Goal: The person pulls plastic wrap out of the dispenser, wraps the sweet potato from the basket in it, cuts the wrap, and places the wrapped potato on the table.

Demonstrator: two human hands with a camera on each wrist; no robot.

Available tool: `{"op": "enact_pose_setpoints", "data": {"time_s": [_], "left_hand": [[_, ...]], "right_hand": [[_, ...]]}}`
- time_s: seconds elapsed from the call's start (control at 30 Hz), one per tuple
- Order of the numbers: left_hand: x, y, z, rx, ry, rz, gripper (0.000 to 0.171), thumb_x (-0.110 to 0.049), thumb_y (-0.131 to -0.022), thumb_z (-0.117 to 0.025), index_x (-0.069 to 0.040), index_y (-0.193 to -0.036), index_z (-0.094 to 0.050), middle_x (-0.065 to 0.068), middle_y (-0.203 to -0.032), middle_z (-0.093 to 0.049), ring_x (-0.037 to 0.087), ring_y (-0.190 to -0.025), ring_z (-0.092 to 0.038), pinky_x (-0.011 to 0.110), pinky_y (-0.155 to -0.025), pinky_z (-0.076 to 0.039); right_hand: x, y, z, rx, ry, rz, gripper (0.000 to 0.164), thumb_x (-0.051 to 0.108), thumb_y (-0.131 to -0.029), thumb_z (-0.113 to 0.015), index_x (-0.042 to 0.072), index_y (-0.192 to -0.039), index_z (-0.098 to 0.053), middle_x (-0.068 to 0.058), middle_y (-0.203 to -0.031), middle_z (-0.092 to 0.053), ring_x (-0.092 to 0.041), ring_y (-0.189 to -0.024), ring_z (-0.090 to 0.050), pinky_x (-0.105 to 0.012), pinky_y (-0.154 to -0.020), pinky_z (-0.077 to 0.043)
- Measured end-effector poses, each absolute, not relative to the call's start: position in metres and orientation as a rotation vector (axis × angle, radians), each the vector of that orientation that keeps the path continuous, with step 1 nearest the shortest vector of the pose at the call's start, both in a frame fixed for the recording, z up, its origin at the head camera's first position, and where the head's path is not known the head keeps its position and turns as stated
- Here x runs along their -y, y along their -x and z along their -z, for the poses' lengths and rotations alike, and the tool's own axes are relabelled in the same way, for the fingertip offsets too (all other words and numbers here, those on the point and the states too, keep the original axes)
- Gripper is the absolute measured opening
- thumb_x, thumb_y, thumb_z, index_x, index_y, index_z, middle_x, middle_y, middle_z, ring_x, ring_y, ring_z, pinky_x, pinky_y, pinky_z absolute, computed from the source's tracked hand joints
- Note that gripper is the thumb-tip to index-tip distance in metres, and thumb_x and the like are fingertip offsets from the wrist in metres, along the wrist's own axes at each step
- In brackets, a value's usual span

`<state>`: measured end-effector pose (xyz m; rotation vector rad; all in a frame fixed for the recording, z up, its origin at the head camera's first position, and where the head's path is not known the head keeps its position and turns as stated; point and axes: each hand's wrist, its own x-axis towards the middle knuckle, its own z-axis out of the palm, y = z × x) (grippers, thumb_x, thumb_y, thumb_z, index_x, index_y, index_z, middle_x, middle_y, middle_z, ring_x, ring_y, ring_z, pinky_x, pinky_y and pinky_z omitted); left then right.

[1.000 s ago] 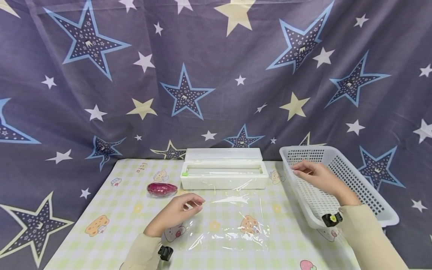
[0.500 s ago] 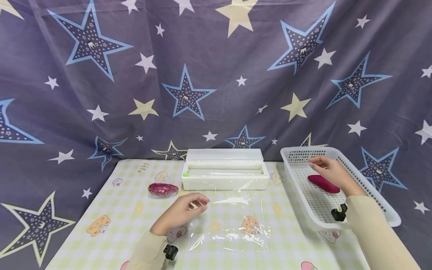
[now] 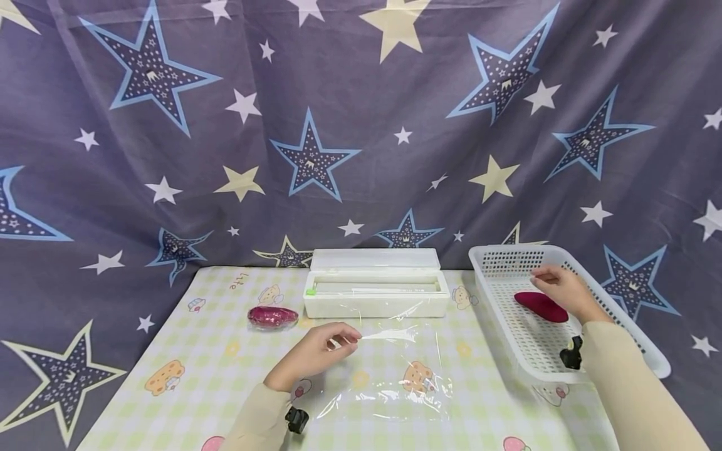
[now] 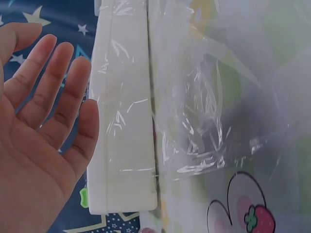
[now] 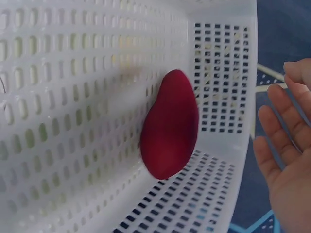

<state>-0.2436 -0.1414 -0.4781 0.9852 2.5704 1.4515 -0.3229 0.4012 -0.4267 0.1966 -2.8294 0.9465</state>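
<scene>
The wrapped root (image 3: 273, 317) lies on the cloth (image 3: 186, 338). My left hand (image 3: 316, 354), fingers loosely bent and holding nothing, is at the left part of the film (image 3: 395, 369), slightly farther right than a second ago; the box (image 3: 375, 305) stands beyond. The red root (image 3: 541, 307) lies in the basket (image 3: 507, 260), where none showed then. My right hand (image 3: 564, 292), now farther right, hangs relaxed above the basket, gripping nothing.
</scene>
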Motion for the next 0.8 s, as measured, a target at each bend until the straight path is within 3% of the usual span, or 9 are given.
{"op": "enact_pose_setpoints", "data": {"time_s": [0.37,0.8], "left_hand": [[0.131,0.246,0.478,-2.566,-0.946,-1.428,0.015,-0.023,-0.099,-0.065,-0.022,-0.114,-0.07,0.0,-0.104,-0.071,0.012,-0.092,-0.064,0.031,-0.077,-0.055],[0.114,0.247,0.482,-2.532,-0.984,-1.46,0.017,-0.023,-0.098,-0.067,-0.015,-0.113,-0.071,0.0,-0.104,-0.071,0.012,-0.09,-0.064,0.029,-0.077,-0.054]], "right_hand": [[-0.419,0.322,0.436,2.894,-0.062,-1.005,0.048,0.032,-0.103,-0.057,-0.01,-0.127,-0.057,-0.033,-0.118,-0.061,-0.048,-0.11,-0.057,-0.061,-0.09,-0.047],[-0.434,0.317,0.455,3.091,0.149,-1.056,0.077,0.044,-0.1,-0.057,-0.014,-0.145,-0.034,-0.043,-0.143,-0.032,-0.06,-0.126,-0.035,-0.069,-0.099,-0.037]]}}
